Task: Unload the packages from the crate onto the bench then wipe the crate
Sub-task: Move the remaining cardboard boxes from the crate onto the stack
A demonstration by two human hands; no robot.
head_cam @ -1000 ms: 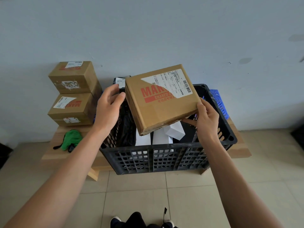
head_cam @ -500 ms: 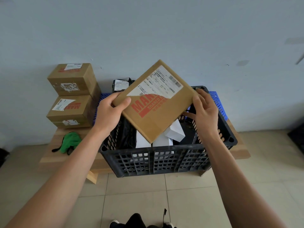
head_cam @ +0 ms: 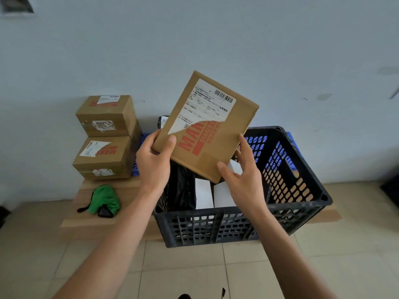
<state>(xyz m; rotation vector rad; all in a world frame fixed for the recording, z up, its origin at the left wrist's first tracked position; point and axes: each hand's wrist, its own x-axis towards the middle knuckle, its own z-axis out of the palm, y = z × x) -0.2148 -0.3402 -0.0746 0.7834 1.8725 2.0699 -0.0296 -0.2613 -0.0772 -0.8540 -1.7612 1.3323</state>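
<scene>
A flat brown cardboard package (head_cam: 212, 134) with red lettering and a white shipping label is held tilted above the black slatted crate (head_cam: 289, 203). My left hand (head_cam: 154, 162) grips its lower left corner, thumb on the face. My right hand (head_cam: 239, 175) is at the package's lower right edge with fingers spread and nearly straight, touching the edge. Inside the crate stand white boxes (head_cam: 204, 196) and a black bag (head_cam: 181, 186). The crate rests on a low wooden bench (head_cam: 90, 221).
Two brown boxes (head_cam: 105, 137) are stacked on the bench's left end against the wall. A green cloth (head_cam: 104, 200) lies in front of them. A blue crate (head_cam: 138, 156) shows behind the black one. Tiled floor lies below.
The package has been turned anticlockwise and raised, its label end now pointing up. My left hand took hold of its corner; my right hand's grip loosened to a touch.
</scene>
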